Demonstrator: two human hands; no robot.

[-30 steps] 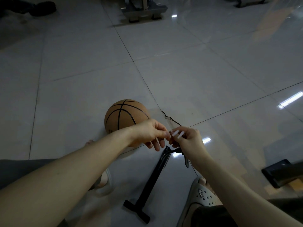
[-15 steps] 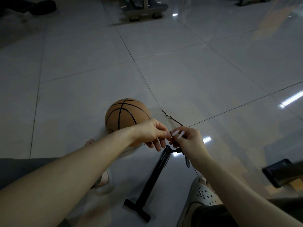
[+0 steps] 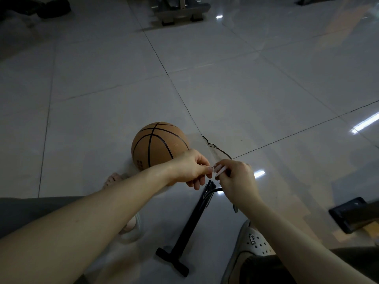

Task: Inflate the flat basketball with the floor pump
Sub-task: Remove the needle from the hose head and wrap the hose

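Note:
An orange basketball with black seams sits on the tiled floor just beyond my hands. A black floor pump lies flat between my feet, its T-handle nearest me and its hose end under my hands. My left hand and my right hand meet above the pump's far end, fingertips together. Both pinch a very small part at the hose end, too small to identify. A thin black hose runs from the pump toward my right hand.
My feet in light clogs flank the pump. A dark phone-like object lies at the right edge. A cracked tile joint runs past the ball. Furniture legs stand at the top, with a dark shoe at top left.
Almost nothing has moved; both hands stay joined at the hose end with only tiny finger shifts. Ball and pump are still.

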